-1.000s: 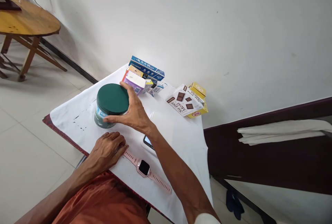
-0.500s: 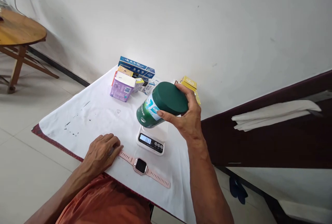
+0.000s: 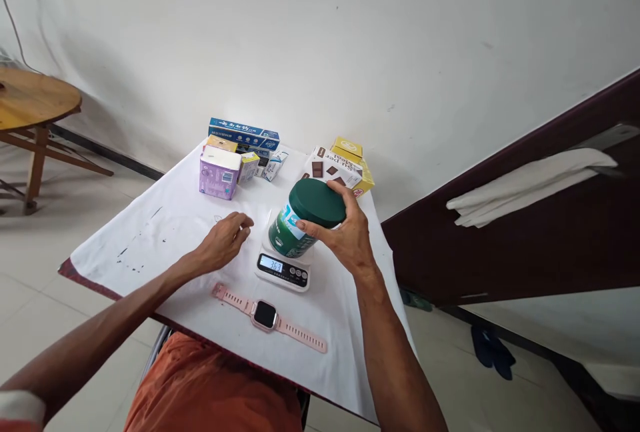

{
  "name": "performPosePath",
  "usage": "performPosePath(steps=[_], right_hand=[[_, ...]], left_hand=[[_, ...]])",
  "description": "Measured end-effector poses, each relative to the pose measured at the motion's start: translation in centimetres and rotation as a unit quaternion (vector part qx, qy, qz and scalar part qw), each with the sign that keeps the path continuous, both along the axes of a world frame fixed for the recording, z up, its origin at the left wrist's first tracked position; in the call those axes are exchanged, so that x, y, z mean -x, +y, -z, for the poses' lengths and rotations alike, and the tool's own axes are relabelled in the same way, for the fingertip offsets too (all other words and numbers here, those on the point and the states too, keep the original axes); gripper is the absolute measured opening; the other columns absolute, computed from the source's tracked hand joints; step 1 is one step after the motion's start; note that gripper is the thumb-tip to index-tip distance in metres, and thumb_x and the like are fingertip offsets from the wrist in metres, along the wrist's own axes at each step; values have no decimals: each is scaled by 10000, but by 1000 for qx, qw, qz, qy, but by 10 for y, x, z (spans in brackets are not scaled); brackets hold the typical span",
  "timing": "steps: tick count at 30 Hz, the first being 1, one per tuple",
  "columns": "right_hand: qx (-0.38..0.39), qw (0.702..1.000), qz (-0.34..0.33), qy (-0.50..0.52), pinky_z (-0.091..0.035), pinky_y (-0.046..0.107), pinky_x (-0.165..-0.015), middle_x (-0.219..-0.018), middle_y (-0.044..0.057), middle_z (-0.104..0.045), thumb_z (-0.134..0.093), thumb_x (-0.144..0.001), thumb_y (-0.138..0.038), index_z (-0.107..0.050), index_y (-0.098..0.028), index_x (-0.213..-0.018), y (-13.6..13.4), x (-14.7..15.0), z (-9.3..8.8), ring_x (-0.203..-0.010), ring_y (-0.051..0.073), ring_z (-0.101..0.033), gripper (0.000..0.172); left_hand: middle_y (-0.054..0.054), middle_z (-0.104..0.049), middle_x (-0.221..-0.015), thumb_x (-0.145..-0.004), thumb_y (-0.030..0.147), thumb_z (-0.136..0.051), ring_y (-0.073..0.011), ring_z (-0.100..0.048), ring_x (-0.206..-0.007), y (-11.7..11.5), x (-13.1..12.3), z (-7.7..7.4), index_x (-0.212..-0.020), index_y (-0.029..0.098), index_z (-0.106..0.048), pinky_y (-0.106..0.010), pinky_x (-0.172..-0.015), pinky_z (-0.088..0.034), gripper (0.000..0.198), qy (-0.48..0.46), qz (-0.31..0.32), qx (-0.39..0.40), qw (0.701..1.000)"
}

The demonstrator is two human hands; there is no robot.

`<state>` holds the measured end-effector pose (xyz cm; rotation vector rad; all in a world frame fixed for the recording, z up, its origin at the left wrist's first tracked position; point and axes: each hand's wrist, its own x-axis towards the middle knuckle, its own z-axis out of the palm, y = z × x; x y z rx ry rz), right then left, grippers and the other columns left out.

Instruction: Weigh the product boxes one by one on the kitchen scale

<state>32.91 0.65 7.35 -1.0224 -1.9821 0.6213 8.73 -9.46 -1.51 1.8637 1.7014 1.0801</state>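
My right hand [image 3: 353,240] clasps the green-lidded jar [image 3: 306,217], tilted onto the digital scale [image 3: 283,271], not yet released; my left hand [image 3: 223,243] is loosely open, empty.

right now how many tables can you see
2: the white-covered table under the green canister and scale, and a round wooden table at far left near the wall. None seems hidden.

A green jar [image 3: 295,232] carries a darker green lid [image 3: 317,202] and a white-and-blue label; the scale [image 3: 283,271] beneath it is white with a black display strip. Near the table's front edge lies a pink watch [image 3: 265,315] with a black face. The white tablecloth [image 3: 165,225], edged dark red, shows black ink flecks toward its left corner. Along the far edge are a purple pack [image 3: 219,175], a blue box [image 3: 243,134], a yellow box [image 3: 349,148] and a white carton [image 3: 333,167] printed with brown squares.
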Motion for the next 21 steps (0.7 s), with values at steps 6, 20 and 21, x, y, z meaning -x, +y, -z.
performPosePath(steps=[6,20,21], right_hand=[[32,999,8,-2,-455,569,-1152,-1502,124,-568,-941,-573,-646,-542,-275,-1436,-3,-2,2,-1392,370,-532,1021],[156,977,-27,143,-507,526,-1108,-1576,124,-506,-981,-555,-579,-419,-338,-1529,-9,-17,41,-1397,343,-539,1150],[161,977,-23,141,-527,514,-1081,-1542,121,-544,-985,-564,-552,-419,-333,-1533,-11,-12,45,-1346,330,-580,1143]], left_hand=[[-108,-704,-1109,-966,188,-441,-208,-677,-979,64,5,25,-1119,174,-625,-387,-905,-563,240,-30,13,-40,999],[-76,-675,-1007,-946,221,-479,-214,-661,-889,72,9,56,-1067,204,-630,-390,-856,-560,195,-23,32,-60,997],[-77,-671,-1006,-949,225,-477,-214,-659,-884,72,9,56,-1072,202,-628,-389,-847,-560,196,-19,34,-64,997]])
